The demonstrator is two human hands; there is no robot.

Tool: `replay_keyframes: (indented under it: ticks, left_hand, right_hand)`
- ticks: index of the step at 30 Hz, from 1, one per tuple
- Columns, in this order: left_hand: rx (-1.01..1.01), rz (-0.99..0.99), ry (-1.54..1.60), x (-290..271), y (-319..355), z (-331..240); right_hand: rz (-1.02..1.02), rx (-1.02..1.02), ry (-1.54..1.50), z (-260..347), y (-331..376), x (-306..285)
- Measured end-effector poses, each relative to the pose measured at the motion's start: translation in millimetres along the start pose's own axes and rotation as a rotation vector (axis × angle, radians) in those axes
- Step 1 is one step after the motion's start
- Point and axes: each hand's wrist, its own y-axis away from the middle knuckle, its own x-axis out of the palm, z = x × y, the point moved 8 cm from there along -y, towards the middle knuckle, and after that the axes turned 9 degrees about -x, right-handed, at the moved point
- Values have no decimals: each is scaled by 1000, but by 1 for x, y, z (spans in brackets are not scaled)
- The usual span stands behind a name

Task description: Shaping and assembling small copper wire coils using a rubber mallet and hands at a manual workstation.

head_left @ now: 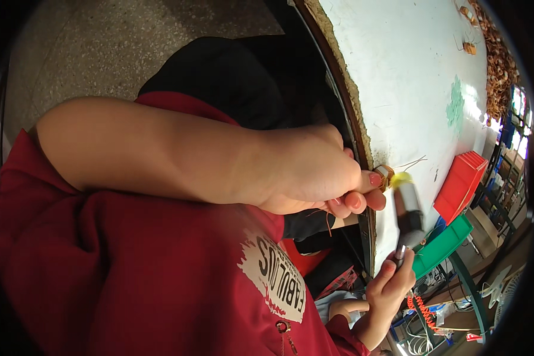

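My left hand reaches across my red shirt to the worn edge of a white table. Its fingers are shut on a small copper wire coil, pressing it against the table rim, and thin wire ends trail from the coil. My right hand, lower down, grips the handle of a small mallet. The mallet's yellow head is right next to the coil; I cannot tell whether they touch.
A red bin and a green bin stand on the table beyond the mallet. A pile of copper coils lines the far edge. An orange spiral cable hangs below. Speckled floor lies behind my arm.
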Motion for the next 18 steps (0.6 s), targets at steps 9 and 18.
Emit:
replay_keyframes:
  ticks: [9, 18]
  left_hand:
    - [1, 0, 2, -1, -1, 1]
    - [-26, 17, -28, -2, 5, -11]
  right_hand:
    - [4, 15, 89, 1, 7, -5]
    - [-63, 34, 108, 6, 2, -10]
